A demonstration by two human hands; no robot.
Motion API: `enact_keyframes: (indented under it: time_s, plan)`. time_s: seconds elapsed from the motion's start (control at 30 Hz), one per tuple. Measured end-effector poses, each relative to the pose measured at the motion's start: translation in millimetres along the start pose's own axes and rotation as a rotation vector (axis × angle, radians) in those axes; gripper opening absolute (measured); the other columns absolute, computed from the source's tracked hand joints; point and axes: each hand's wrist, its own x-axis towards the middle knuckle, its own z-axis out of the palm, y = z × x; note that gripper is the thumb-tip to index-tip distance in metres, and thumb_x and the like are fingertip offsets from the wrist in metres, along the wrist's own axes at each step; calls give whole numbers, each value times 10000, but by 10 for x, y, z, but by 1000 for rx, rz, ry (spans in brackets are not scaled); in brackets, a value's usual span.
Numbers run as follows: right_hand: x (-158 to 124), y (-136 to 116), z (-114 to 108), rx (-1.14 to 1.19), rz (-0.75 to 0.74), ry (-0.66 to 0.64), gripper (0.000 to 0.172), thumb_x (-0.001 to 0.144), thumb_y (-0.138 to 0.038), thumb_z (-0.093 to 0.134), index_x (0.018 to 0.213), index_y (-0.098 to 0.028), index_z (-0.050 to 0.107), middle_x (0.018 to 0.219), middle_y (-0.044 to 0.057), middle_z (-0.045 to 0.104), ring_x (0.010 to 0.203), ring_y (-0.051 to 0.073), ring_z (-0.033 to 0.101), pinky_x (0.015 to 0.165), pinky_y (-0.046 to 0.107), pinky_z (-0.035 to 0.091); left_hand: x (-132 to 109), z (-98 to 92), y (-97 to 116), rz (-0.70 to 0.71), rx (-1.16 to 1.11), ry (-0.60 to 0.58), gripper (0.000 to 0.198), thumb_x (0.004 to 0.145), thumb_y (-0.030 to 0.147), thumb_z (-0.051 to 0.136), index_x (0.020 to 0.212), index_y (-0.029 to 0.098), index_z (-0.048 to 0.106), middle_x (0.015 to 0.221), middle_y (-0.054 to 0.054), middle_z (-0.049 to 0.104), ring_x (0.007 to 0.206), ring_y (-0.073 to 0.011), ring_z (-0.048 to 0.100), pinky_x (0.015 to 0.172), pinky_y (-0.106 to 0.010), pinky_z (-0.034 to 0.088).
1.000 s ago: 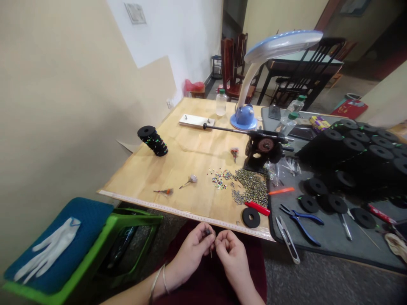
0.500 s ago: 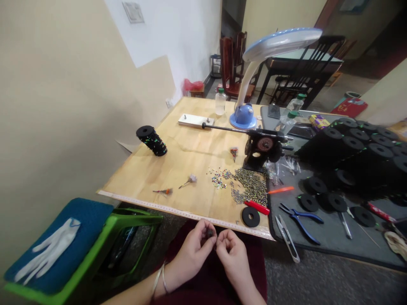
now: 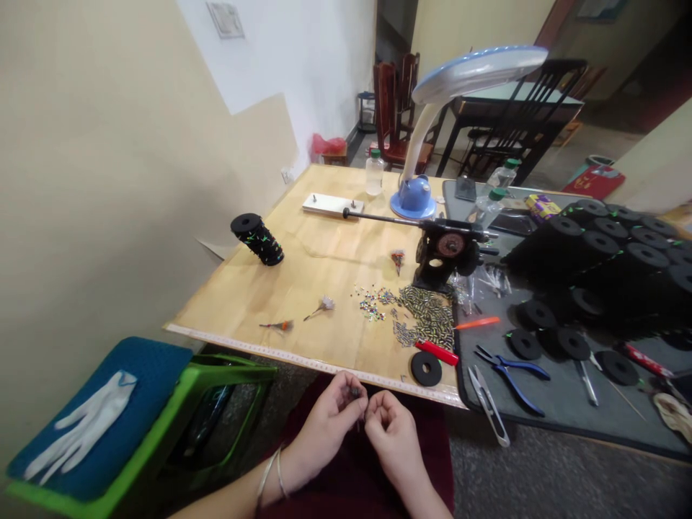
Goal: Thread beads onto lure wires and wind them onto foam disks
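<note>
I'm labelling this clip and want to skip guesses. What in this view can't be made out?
- Small dark piece pinched in the left hand: too small to identify, half covered by fingers.
- Whatever the right hand grips: hidden inside its curled fingers.
- Black spools: stack cut off by the right edge.
- Scattered beads: too small to tell shapes.

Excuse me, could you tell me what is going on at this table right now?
A person sits at the near edge of a wooden board, both hands together over the lap. The left hand pinches a small dark piece at its fingertips, and the right hand meets it, fingers curled. On the board lie scattered beads, a black disc, a hand-cranked winder and a black spool. Pliers rest on the grey mat.
</note>
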Motion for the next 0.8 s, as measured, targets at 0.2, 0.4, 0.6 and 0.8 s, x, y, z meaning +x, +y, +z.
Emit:
enact_keyframes:
  time_s: [0.2,0.4,0.6,0.8]
  plan:
    - [-5,14,-17,96,0,-33,159,751,-282,582,656,-189,495,530,-60,451,470,101,359,476,216,303,8,-14,-20,-25,-43,9,236,738,303,682,753,190,475,677,43,513,549,-88,438,521,-214,386]
    - [-16,12,-32,124,13,-22,226,756,-363,635,674,-177,535,535,-66,437,472,100,338,478,215,300,3,-30,-6,-14,-63,64,261,726,320,691,745,194,463,640,59,492,535,-86,436,509,-211,382]
    - [-44,43,-63,108,-64,-23,279,810,-434,608,735,-167,588,584,-40,484,538,123,412,520,217,365,-6,-35,16,-9,-47,91,280,711,337,694,728,200,451,637,60,496,538,-90,449,518,-214,391]
    - [-68,43,-83,77,-76,39,337,789,-480,629,660,-170,596,567,-29,493,529,126,415,504,219,359,1,-52,-15,22,-24,107,258,725,323,682,732,201,455,653,53,497,560,-100,458,528,-222,392]
